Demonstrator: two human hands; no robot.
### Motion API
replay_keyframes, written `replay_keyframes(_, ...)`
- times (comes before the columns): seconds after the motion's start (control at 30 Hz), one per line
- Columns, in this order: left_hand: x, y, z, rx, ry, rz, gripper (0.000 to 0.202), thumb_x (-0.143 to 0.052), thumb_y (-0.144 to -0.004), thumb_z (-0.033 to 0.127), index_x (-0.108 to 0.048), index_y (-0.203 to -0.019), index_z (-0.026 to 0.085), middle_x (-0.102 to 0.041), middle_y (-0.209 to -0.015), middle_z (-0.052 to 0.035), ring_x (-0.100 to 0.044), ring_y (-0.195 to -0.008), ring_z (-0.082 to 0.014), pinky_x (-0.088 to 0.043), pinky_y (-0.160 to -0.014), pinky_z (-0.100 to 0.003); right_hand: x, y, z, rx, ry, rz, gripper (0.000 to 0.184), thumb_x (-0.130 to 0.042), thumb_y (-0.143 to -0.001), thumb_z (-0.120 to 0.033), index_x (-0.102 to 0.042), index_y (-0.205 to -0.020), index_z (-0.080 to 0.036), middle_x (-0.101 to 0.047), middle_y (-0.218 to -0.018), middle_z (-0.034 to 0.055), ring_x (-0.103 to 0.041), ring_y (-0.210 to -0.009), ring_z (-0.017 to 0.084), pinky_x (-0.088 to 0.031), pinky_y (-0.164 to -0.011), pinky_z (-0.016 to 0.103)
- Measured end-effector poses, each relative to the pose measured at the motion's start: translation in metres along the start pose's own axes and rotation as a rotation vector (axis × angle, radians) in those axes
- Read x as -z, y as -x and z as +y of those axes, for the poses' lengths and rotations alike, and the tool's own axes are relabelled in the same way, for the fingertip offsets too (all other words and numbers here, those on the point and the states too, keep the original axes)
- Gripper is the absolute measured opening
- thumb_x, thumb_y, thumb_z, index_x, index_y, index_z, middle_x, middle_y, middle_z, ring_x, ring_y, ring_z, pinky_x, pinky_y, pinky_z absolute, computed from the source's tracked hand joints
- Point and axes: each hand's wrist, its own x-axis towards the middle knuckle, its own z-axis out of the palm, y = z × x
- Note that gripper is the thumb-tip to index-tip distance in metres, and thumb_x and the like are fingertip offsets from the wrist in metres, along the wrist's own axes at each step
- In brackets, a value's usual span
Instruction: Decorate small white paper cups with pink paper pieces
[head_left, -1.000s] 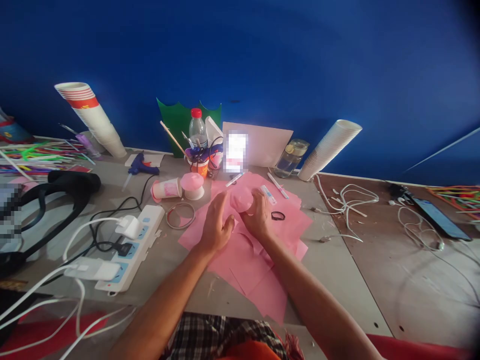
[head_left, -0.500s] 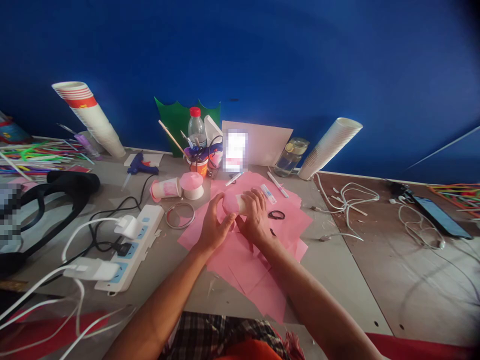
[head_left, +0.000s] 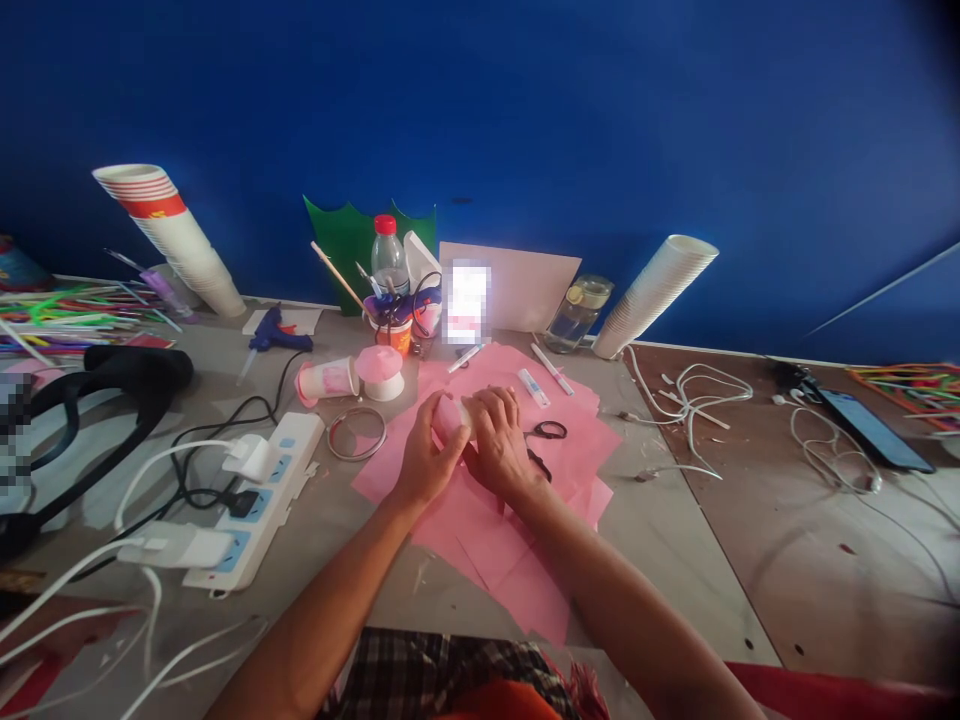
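Gripping our pink-wrapped cup (head_left: 448, 418) between left hand (head_left: 429, 452) and right hand (head_left: 499, 445), squeezing too hard could crease it; scissors (head_left: 550, 430) sit at two o'clock.

The left hand (head_left: 427, 465) and right hand (head_left: 499, 445) have closed around the pink-wrapped cup (head_left: 448, 418).

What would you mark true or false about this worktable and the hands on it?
The left hand and right hand both hold a pink cup. True.
The glue gun is in the right hand. False: the glue gun lies on the table.
Scissors lie on pink paper. True.
The bottle has a blue cap. False: the bottle's cap is red.
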Motion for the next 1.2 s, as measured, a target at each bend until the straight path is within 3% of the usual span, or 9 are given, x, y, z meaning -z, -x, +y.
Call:
replay_keyframes(0.17, 0.002, 0.001, -0.010, -0.013, 0.040, 0.079, 0.055, -0.052, -0.087, 0.040, -0.033, -0.135, 0.021, -0.041, -0.141, -0.0125, -0.039, -0.132, -0.0245, -0.032, -0.110, -0.043, -0.004, 0.000, 0.009, -0.115, -0.052, 0.110, 0.056, -0.058, -0.075, -0.026, -0.041, -0.129, -0.020, -0.042, -0.120, 0.0147, -0.039, -0.118, 0.034, -0.032, -0.099, 0.058)
replay_keyframes(0.27, 0.004, 0.000, -0.013, -0.035, -0.051, 0.114, 0.046, -0.047, -0.090, 0.039, -0.039, -0.131, 0.021, -0.046, -0.135, -0.0124, -0.044, -0.126, -0.0237, -0.035, -0.108, -0.044, -0.006, -0.001, 0.021, -0.268, -0.052, 0.179, 0.055, -0.062, -0.074, -0.034, -0.045, -0.125, -0.019, -0.044, -0.113, 0.0135, -0.043, -0.109, 0.032, -0.038, -0.092, 0.055)
replay_keyframes(0.37, 0.004, -0.003, -0.016, -0.109, -0.205, 0.103, 0.034, -0.048, -0.089, 0.034, -0.049, -0.120, 0.020, -0.054, -0.123, -0.0119, -0.050, -0.118, -0.0233, -0.039, -0.103, -0.043, -0.009, -0.002, 0.032, -0.410, -0.053, 0.215, 0.045, -0.064, -0.073, -0.043, -0.052, -0.110, -0.019, -0.050, -0.105, 0.0109, -0.045, -0.101, 0.031, -0.041, -0.086, 0.052)
replay_keyframes(0.5, 0.001, -0.002, -0.024, -0.197, -0.426, -0.037, 0.027, -0.052, -0.084, 0.025, -0.058, -0.110, 0.019, -0.056, -0.120, -0.0135, -0.051, -0.117, -0.0268, -0.040, -0.101, -0.047, -0.011, -0.004, 0.043, -0.540, -0.096, 0.220, 0.034, -0.065, -0.072, -0.044, -0.055, -0.091, -0.018, -0.054, -0.092, 0.0090, -0.047, -0.094, 0.029, -0.041, -0.084, 0.050)
replay_keyframes(0.63, -0.001, 0.004, -0.030, -0.226, -0.656, -0.225, 0.043, -0.060, -0.079, 0.028, -0.055, -0.122, 0.027, -0.047, -0.136, -0.0112, -0.035, -0.132, -0.0366, -0.025, -0.106, -0.062, -0.009, -0.006, 0.049, -0.644, -0.179, 0.230, 0.035, -0.064, -0.071, -0.044, -0.056, -0.093, -0.017, -0.057, -0.092, 0.0095, -0.050, -0.094, 0.029, -0.041, -0.085, 0.048)
replay_keyframes(0.73, 0.001, 0.007, -0.031, -0.224, -0.698, -0.312, 0.049, -0.064, -0.076, 0.032, -0.055, -0.123, 0.032, -0.045, -0.140, -0.0099, -0.030, -0.134, -0.0408, -0.018, -0.106, -0.066, -0.007, -0.008, 0.052, -0.706, -0.256, 0.274, 0.039, -0.064, -0.071, -0.043, -0.057, -0.099, -0.017, -0.059, -0.096, 0.0098, -0.052, -0.095, 0.028, -0.042, -0.084, 0.045)
replay_keyframes(0.87, 0.001, 0.007, -0.032, -0.205, -0.715, -0.369, 0.036, -0.063, -0.075, 0.033, -0.063, -0.111, 0.028, -0.049, -0.136, -0.0117, -0.032, -0.132, -0.0420, -0.017, -0.105, -0.067, -0.001, -0.010, 0.057, -0.726, -0.340, 0.342, 0.044, -0.065, -0.070, -0.044, -0.057, -0.102, -0.016, -0.061, -0.096, 0.0090, -0.054, -0.094, 0.026, -0.043, -0.082, 0.041)
replay_keyframes(1.0, 0.001, 0.007, -0.032, -0.223, -0.766, -0.378, 0.037, -0.059, -0.078, 0.033, -0.060, -0.114, 0.026, -0.048, -0.137, -0.0130, -0.033, -0.132, -0.0401, -0.020, -0.104, -0.066, 0.010, -0.017, 0.067, -0.758, -0.339, 0.343, 0.046, -0.064, -0.069, -0.045, -0.057, -0.102, -0.015, -0.061, -0.097, 0.0093, -0.055, -0.092, 0.025, -0.044, -0.081, 0.040)
replay_keyframes(1.2, 0.003, 0.007, -0.021, -0.227, -0.920, -0.443, 0.037, -0.053, -0.084, 0.034, -0.057, -0.120, 0.026, -0.046, -0.139, -0.0109, -0.035, -0.130, -0.0378, -0.027, -0.104, -0.061, 0.032, -0.036, 0.105, -0.796, -0.114, 0.321, 0.044, -0.065, -0.065, -0.045, -0.058, -0.097, -0.015, -0.058, -0.095, 0.0093, -0.052, -0.093, 0.026, -0.042, -0.085, 0.042)
